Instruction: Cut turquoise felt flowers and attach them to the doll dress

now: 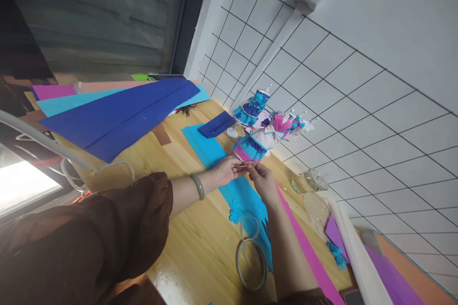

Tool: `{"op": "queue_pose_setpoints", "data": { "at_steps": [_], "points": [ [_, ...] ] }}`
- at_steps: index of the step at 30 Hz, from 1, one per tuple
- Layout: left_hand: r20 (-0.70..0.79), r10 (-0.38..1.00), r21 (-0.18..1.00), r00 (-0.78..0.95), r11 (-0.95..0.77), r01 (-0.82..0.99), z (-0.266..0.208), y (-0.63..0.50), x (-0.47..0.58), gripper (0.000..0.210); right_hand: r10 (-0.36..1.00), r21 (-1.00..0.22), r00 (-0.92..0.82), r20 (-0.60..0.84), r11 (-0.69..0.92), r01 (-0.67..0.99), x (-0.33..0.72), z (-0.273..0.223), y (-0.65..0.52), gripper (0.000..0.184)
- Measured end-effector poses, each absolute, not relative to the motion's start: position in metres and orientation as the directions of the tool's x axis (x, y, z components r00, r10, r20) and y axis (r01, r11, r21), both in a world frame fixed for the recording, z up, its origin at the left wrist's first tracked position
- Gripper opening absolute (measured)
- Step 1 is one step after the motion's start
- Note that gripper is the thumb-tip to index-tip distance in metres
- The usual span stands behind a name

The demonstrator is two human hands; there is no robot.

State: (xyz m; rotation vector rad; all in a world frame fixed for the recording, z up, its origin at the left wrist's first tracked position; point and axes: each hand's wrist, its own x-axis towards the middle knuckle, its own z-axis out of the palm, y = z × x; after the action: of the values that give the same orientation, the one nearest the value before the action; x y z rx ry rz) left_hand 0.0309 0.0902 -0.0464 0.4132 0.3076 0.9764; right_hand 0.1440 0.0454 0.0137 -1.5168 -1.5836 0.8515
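My left hand (226,170), wearing a green bangle (197,186) on its wrist, is closed in a pinch. My right hand (261,178) meets it, thumb and finger pressed together. Between the fingertips runs a thin pale strip (240,167); its kind is too small to tell. Just beyond the hands stands a small ruffled dress model (255,145) in pink, blue and white, with a white bow. Beneath the hands lies a long light-blue paper sheet (205,152). A light-blue flower-shaped cutout (235,211) and a roll of tape (251,264) lie nearer me.
Large dark-blue sheets (125,119) spread over the left of the wooden table (193,243). A blue dress model (252,107) and a folded navy piece (216,125) stand toward the wall. A glass jar (309,181), pink strip (309,252) and rolled white sheet (358,252) are at right.
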Motion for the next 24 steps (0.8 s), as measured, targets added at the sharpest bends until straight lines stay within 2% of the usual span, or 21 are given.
{"op": "queue_pose_setpoints", "data": {
  "at_steps": [10,24],
  "points": [
    [-0.102,0.817,0.474,0.568,0.542,-0.694,-0.048,0.094,0.031,0.017,0.995,-0.889,0.014,0.101,0.084,0.45,0.146,0.008,0.052,0.029],
    [-0.093,0.809,0.469,0.581,0.55,-0.691,-0.052,0.096,0.032,0.017,0.986,-0.855,0.078,0.144,0.084,0.511,0.152,0.002,0.059,0.037]
  ]
}}
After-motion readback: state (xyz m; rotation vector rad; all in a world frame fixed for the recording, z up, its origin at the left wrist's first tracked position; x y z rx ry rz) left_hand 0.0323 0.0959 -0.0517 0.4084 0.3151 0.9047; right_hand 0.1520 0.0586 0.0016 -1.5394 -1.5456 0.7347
